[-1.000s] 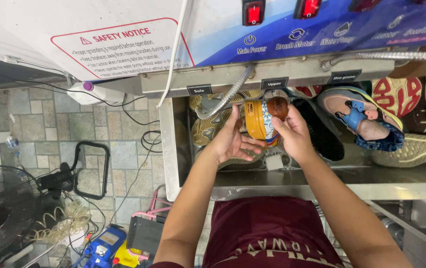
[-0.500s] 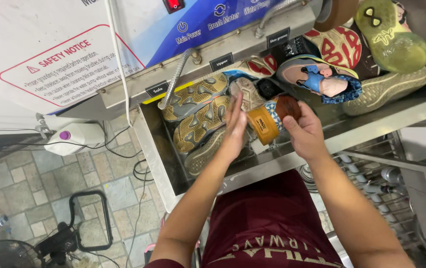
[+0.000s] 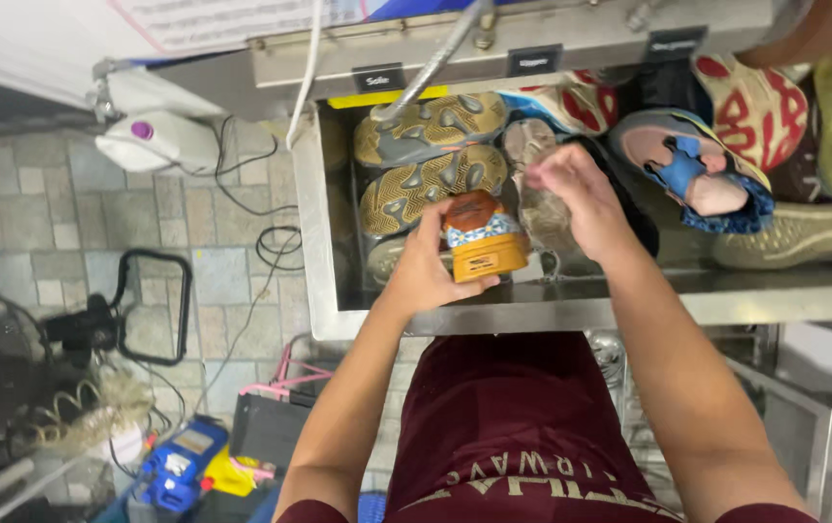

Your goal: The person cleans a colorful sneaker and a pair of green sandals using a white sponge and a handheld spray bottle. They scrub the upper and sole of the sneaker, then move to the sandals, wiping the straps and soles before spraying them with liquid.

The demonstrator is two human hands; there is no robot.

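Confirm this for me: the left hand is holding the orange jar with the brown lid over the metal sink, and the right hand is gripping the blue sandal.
Not quite. The left hand does hold the orange jar over the metal sink, but the right hand is not gripping the blue sandal. It is raised beside the jar, apart from the sandal, as the head view shows.
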